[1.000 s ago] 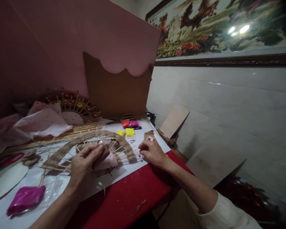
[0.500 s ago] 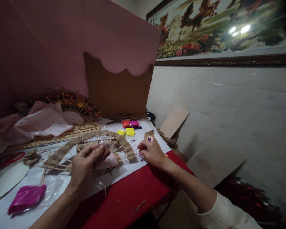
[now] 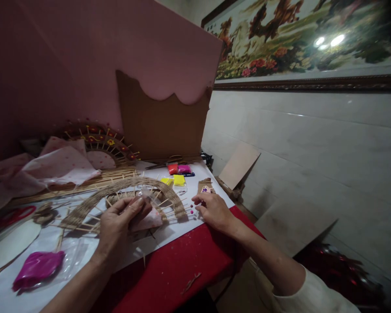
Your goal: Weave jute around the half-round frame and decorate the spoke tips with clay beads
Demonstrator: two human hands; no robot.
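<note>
- Red desk (image 3: 169, 256): brown woven-twine arch (image 3: 117, 187) spans left to right.
- Round pink beads (image 3: 192, 212) just left of nearer right hand (image 3: 217, 212), fingers parted.
- Left hand (image 3: 119, 219) pinches clear plastic (image 3: 146, 194).

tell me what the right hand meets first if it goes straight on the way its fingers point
Likely the small pink balls just left of the right hand, though depth is unclear.

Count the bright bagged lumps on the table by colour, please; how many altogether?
Orange-red lump: 1
Yellow lumps: 2
Magenta lumps: 2
Total: 5
</note>
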